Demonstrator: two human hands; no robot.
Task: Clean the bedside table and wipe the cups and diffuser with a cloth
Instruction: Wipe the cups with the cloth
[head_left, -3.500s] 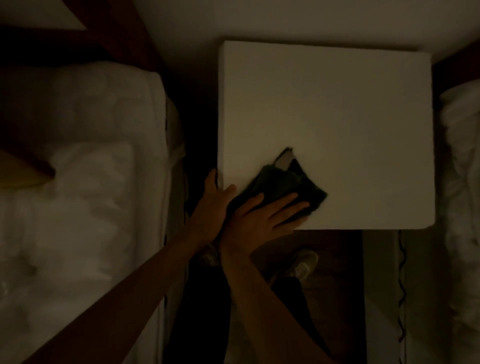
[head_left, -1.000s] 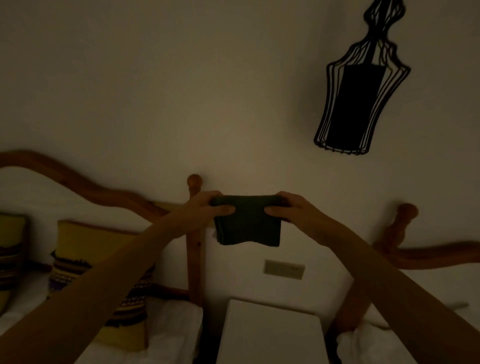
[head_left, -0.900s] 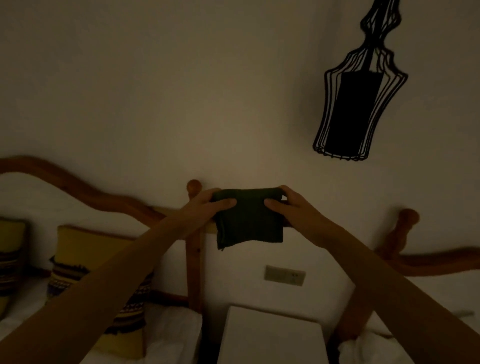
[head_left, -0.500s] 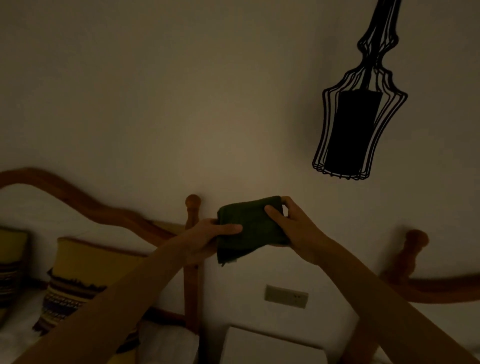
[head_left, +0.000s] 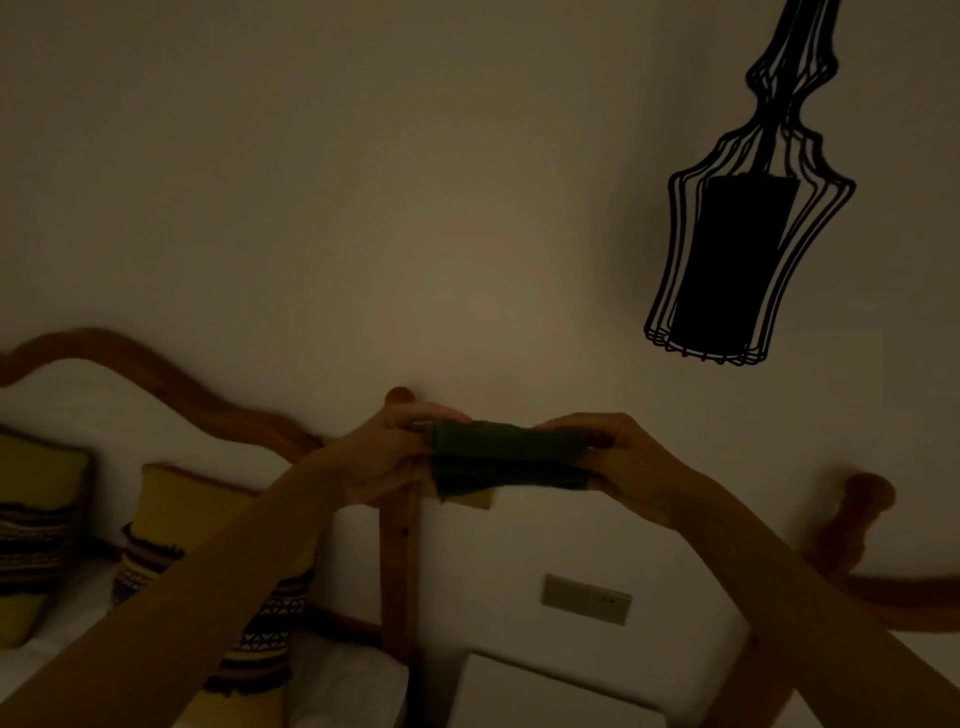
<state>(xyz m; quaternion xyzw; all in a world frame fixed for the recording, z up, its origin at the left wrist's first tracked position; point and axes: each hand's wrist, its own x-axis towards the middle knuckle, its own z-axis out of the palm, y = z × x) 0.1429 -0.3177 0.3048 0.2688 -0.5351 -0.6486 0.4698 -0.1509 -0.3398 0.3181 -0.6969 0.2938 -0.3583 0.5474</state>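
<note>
The dark green cloth (head_left: 506, 460) is no longer pressed flat on the white bedside surface (head_left: 550, 696), where a few seconds ago one hand was wiping with it near the front corner; it has been lifted up in front of the wall and, over the last second, folded down from a hanging square into a narrow horizontal band. That suggests the wiping of the top is finished or paused, and the person is refolding the cloth, probably to get a fresh face for the cups and diffuser, none of which can be seen in this view. The left hand (head_left: 384, 457) pinches the band's left end, thumb on top and the other fingers curled beneath, while the right hand (head_left: 618, 457) grips the right end the same way, so the cloth is stretched between the two hands at about equal height, with a loose lower layer sagging just under the fold. It hangs well above the surface, of which only the far edge shows at the bottom of the view, between the two beds. Behind the hands stand a wooden headboard post (head_left: 397, 519) and a wall switch plate (head_left: 586, 598); a black wire lamp (head_left: 737, 260) hangs at upper right.
</note>
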